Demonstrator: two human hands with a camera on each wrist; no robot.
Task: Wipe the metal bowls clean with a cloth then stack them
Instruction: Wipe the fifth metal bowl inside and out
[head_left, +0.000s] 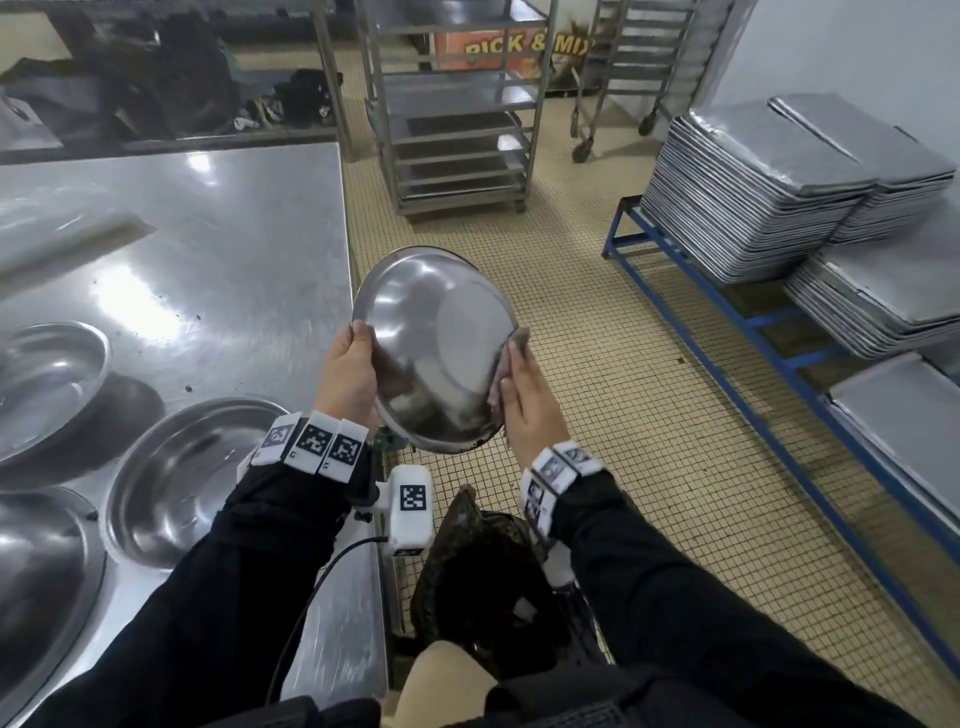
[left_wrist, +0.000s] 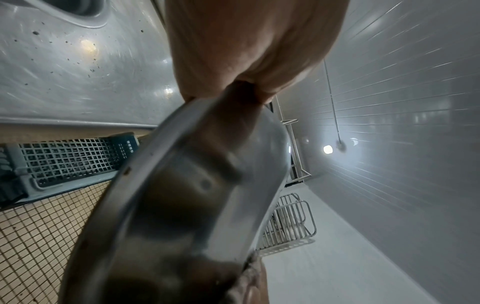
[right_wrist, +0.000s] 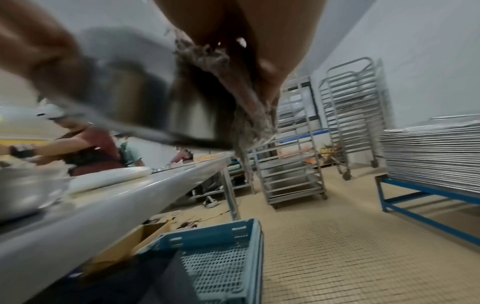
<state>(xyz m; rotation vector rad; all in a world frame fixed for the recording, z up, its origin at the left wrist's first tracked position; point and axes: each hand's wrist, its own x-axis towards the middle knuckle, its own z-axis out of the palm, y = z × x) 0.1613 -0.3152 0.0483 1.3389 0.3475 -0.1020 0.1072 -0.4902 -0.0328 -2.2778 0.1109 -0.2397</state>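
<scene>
I hold a metal bowl (head_left: 431, 343) upright on edge over the floor, just right of the table, with its outer side facing me. My left hand (head_left: 348, 374) grips its left rim, thumb on the outside. My right hand (head_left: 524, 400) pinches a grey cloth (head_left: 511, 345) against the bowl's right rim. In the left wrist view the bowl (left_wrist: 194, 205) fills the middle below my left hand (left_wrist: 246, 51), and the cloth (left_wrist: 249, 273) shows at its lower edge. In the right wrist view the frayed cloth (right_wrist: 249, 115) hangs from my right hand (right_wrist: 246, 30) beside the blurred bowl (right_wrist: 130, 92).
Three more metal bowls (head_left: 187, 473) (head_left: 47, 384) (head_left: 36, 587) lie on the steel table (head_left: 234, 234) at my left. Stacked trays (head_left: 753, 182) sit on a blue frame at right. Wheeled racks (head_left: 457, 114) stand ahead. A blue crate (right_wrist: 207, 257) sits under the table.
</scene>
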